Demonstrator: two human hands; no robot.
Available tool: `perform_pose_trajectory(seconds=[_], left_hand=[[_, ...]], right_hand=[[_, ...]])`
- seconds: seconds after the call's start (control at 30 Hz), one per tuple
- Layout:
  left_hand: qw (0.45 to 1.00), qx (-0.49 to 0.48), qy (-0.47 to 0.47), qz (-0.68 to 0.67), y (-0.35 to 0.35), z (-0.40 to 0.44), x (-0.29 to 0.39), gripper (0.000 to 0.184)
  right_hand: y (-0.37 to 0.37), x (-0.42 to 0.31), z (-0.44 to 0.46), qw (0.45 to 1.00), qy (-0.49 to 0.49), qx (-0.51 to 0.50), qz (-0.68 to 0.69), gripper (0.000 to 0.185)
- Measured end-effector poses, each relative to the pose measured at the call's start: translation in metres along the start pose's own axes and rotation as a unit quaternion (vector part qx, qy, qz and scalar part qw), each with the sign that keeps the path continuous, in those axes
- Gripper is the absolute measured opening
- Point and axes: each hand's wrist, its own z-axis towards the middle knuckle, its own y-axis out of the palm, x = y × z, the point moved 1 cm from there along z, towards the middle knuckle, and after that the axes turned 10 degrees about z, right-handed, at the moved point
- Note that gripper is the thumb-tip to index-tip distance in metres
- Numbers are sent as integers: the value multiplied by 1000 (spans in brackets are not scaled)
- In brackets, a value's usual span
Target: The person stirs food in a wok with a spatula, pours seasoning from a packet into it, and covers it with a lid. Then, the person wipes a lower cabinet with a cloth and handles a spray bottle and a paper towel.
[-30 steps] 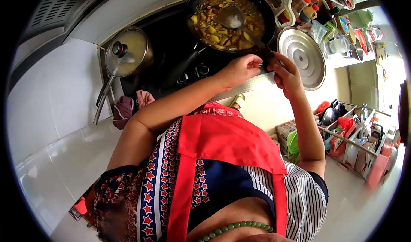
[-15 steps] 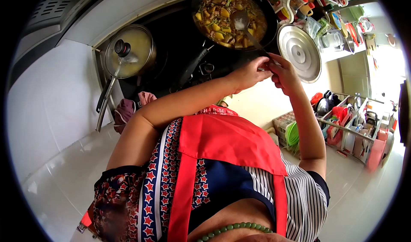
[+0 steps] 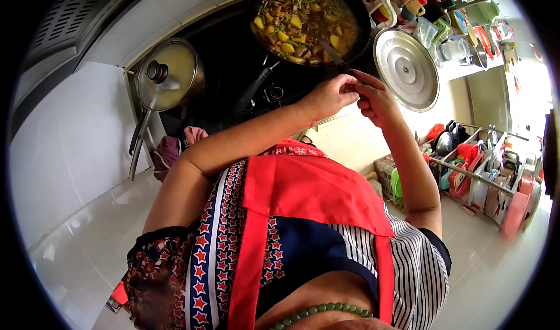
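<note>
Pinching the utensil (image 3: 336, 56) in the right hand (image 3: 378, 101), dipped into stew (image 3: 303, 15) beyond the grip. Could slosh over the pan (image 3: 364, 33) with a hard stir (pretty soupy, tbh). Can't tell the state of the left hand (image 3: 330, 99), just beside.

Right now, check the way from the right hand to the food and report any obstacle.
Nothing visible stands between them: the right hand holds the utensil, whose far end dips into the food in the wok. The round lid lies off to the right.
</note>
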Motion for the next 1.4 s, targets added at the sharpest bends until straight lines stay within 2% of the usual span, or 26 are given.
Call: perform_pose_trajectory(seconds=[0.07, 0.2, 0.27, 0.37, 0.47, 0.5, 0.67, 0.73, 0.77, 0.83, 0.87, 0.93, 1.0, 1.07, 1.23, 1.27, 1.33, 1.4], left_hand=[[999, -17, 12, 25, 5, -4, 5, 32], [999, 9, 36, 6, 7, 2, 2, 34], [1000, 24, 18, -6, 1, 2, 4, 35], [999, -2, 13, -39, 2, -10, 11, 36], [1000, -11, 15, 4, 4, -6, 2, 36], [1000, 15, 12, 1, 3, -2, 1, 35], [997, 11, 73, -28, -3, 1, 21, 42], [990, -24, 120, -63, 5, 4, 31, 46], [991, -30, 115, -68, 10, 3, 43, 54], [988, -47, 144, -39, 20, 8, 61, 60], [985, -56, 159, -24, 25, 13, 70, 63], [974, -74, 207, -61, 33, 19, 89, 71], [973, -71, 216, -34, 41, 24, 104, 77], [979, -51, 196, -25, 49, 29, 114, 74], [980, -58, 186, -26, 48, 68, 107, 66], [982, -51, 177, -29, 46, 76, 105, 64], [983, -30, 177, -30, 40, 97, 93, 66], [987, -12, 152, -53, 29, 120, 78, 68]], right_hand=[[1, -5, -13, 1000, 1, 16, -11, 48], [-1, -6, 1, 999, -26, -18, -28, 47], [3, -5, 12, 999, -23, -26, -4, 46], [2, -10, -8, 1000, -9, 0, -29, 46], [-5, -5, -3, 999, -17, -6, -35, 46], [-2, -6, 4, 999, -25, -15, -37, 47], [12, -47, -2, 989, -22, -9, -143, 46], [19, -73, -25, 971, -37, 25, -235, 42], [25, -86, -36, 954, -54, 38, -293, 42], [32, -109, -55, 902, -101, 44, -418, 39], [34, -123, -62, 891, -91, 36, -442, 37], [43, -138, -75, 853, -124, 77, -500, 34], [48, -151, -86, 839, -163, 91, -511, 32], [46, -165, -86, 825, -150, 79, -540, 30], [39, -174, -57, 776, -163, 124, -596, 26], [31, -174, -44, 759, -194, 116, -611, 24], [16, -173, -13, 772, -205, 98, -593, 19], [-5, -170, 27, 818, -179, 73, -541, 16]])
